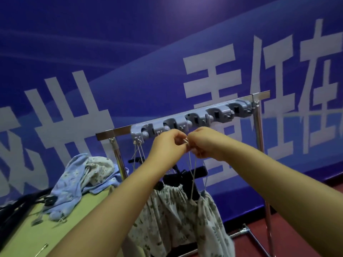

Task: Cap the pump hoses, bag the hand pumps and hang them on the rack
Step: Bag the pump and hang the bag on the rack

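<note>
Head view. Both hands raised to the rack (pixel 185 115), a chrome rail on two upright poles carrying a grey strip of clip holders. Left hand (pixel 168 145) and right hand (pixel 204 143) meet just under the strip, near its second and third holders; the fingers of each are curled and pinch the thin drawstring (pixel 192 175) between them, knuckles almost touching. The string runs down from the hands to a floral cloth bag (pixel 178 219) that hangs below, its mouth gathered tight. Black pump handles (pixel 187 175) stick out above the gathered mouth. Whether the string is already hooked on a holder, I cannot tell; the fingers hide it. A second set of strings (pixel 138 151) hangs from the leftmost holder.

Left of the rack, a green worktop (pixel 55 229) with a heap of pale blue and floral cloth bags (pixel 78 182), a dark hose or strap at its far left edge. Behind, a blue wall banner (pixel 167 52) with large white characters. Red floor (pixel 306 229) to the right.
</note>
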